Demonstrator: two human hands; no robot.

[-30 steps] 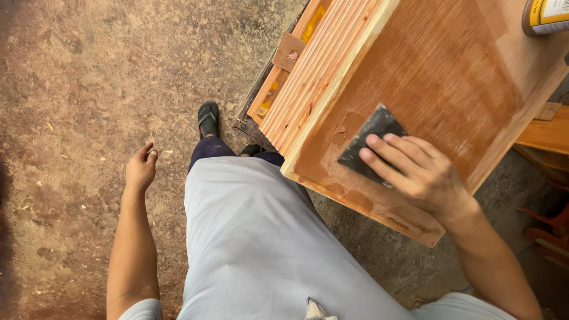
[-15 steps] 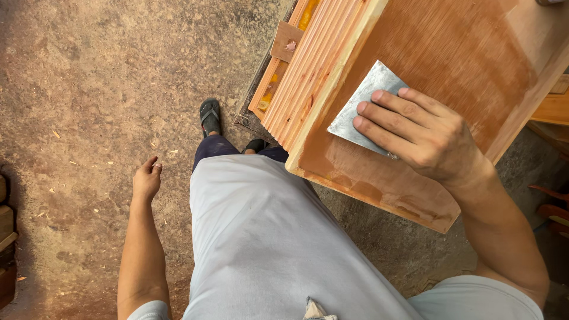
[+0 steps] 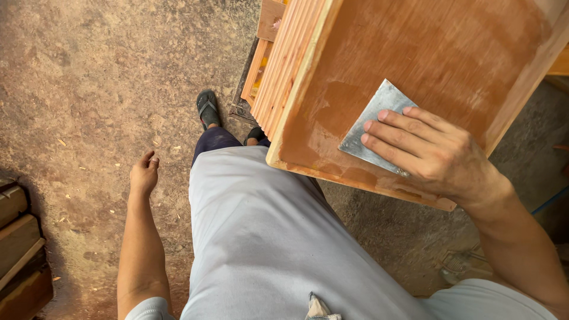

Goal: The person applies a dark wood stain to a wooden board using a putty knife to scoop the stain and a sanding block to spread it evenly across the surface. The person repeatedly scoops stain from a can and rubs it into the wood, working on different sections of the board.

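Timber blocks, dark and squared, are stacked at the far left edge on a floor of packed reddish-brown earth, rough and speckled with pale wood chips. Just right of them the left hand hangs at the person's side, empty, with the fingers loosely curled and touching nothing. Next comes the pale grey cloth of the person's shirt, smooth with soft folds, and beyond its upper edge a dark trouser leg ending in a black sandal on the earth.

Right of the sandal stands a wooden panel, broad and flat, its face a matt orange-brown with lighter rubbed streaks and darker blotches near the lower edge. Its left side shows pale, narrow ribs running lengthwise like stacked slats, and a plain light frame borders it. Flat on the panel's lower part lies a thin scraper blade, grey metal, roughly trapezoid with a dull sheen. The right hand presses on it, fingers stretched out straight and close together across the blade, palm over its right end. Bare grey-brown ground shows beneath the panel at the far right.
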